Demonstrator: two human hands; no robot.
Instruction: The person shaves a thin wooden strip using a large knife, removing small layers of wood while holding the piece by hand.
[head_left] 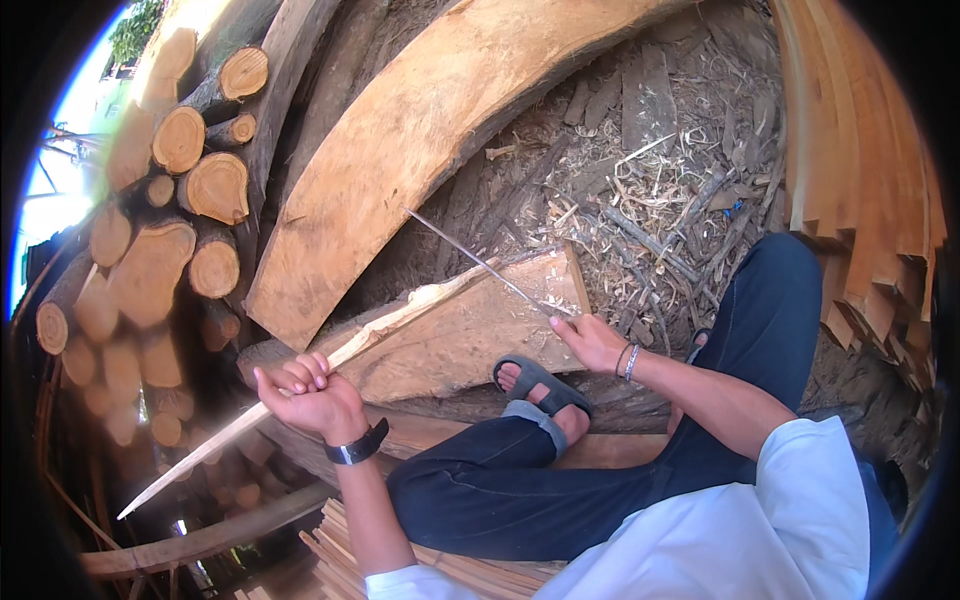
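My left hand (318, 400) is closed round a long, pale, roughly hewn wooden stick (372, 335), its thumb standing out. The stick slants from a sharp tip at lower left up to the far edge of a thick wooden plank (470, 335), where it rests. In my right hand (592, 343) is a long-bladed knife (470, 257), seen nearly edge-on; its handle is hidden in the fist. The blade points up and left, crossing the stick's far end. Small pale chips lie on the plank near the blade.
A big curved slab (440, 110) lies beyond the plank. Cut logs (215, 187) are stacked at left, and sawn boards (870, 150) stand at right. Shavings (650, 190) and bark litter the ground. My sandalled foot (545, 395) is close to the plank's near side.
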